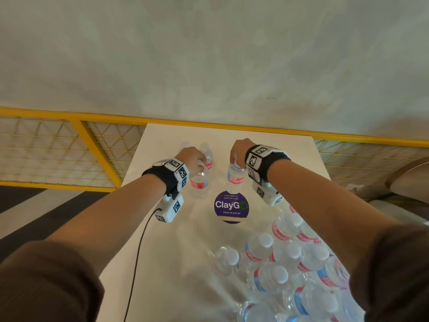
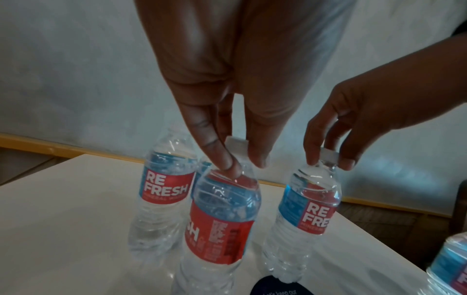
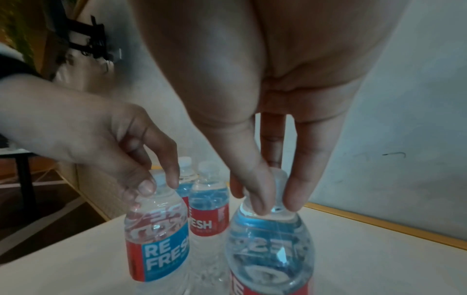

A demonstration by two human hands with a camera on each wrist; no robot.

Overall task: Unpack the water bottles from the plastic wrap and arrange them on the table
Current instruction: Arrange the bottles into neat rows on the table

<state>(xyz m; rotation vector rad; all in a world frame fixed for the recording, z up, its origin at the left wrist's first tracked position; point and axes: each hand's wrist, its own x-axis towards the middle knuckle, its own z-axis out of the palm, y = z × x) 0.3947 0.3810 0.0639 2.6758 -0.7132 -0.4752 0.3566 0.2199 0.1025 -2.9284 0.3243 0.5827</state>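
Clear water bottles carry red and blue REFRESH labels and white caps. My left hand (image 1: 200,165) pinches the cap of one bottle (image 1: 199,182), which leans a little; in the left wrist view its fingertips (image 2: 227,161) close round the cap (image 2: 236,144). My right hand (image 1: 234,162) pinches the cap of a second bottle (image 1: 235,178), seen close up in the right wrist view (image 3: 270,249). Whether either base touches the table I cannot tell. Two more bottles (image 1: 206,154) stand behind the left one. The remaining pack (image 1: 290,263) sits in crumpled clear wrap at the near right.
The white table (image 1: 290,163) bears a round purple ClayGo sticker (image 1: 231,205) just in front of both held bottles. A yellow railing (image 1: 97,119) with mesh runs behind the table's far edge. A black cable (image 1: 139,252) hangs from my left wrist.
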